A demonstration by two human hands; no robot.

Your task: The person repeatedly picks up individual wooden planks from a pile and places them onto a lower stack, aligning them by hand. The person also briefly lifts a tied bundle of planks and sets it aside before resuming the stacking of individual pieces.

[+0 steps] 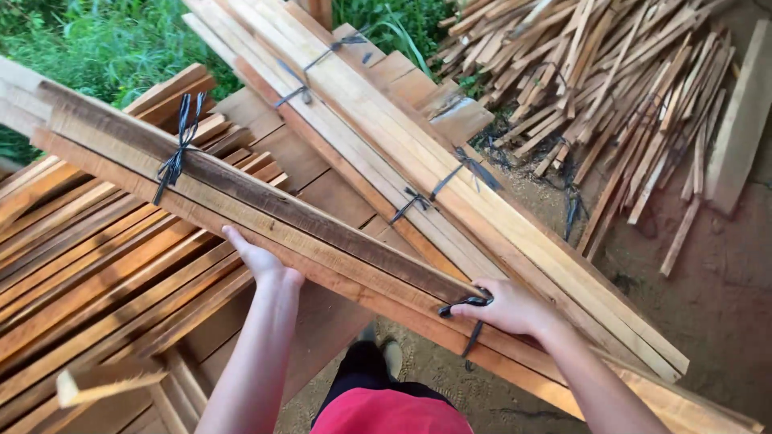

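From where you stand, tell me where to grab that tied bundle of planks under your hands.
Grip the tied bundle from its near long edge, hands spread apart as the left hand and right hand are. It is long and lies slanted, so one central grip would likely let it tip. The black strap by the right hand is probably a good spot, since the planks are cinched there.

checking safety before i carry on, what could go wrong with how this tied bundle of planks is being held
The right hand grips at the black strap; if it slips or snaps, the tied bundle of planks could splay apart. The left hand presses bare on the rough sawn edge, so splinters are likely. The bundle overhangs the person's shoe, so a drop could land on the foot.
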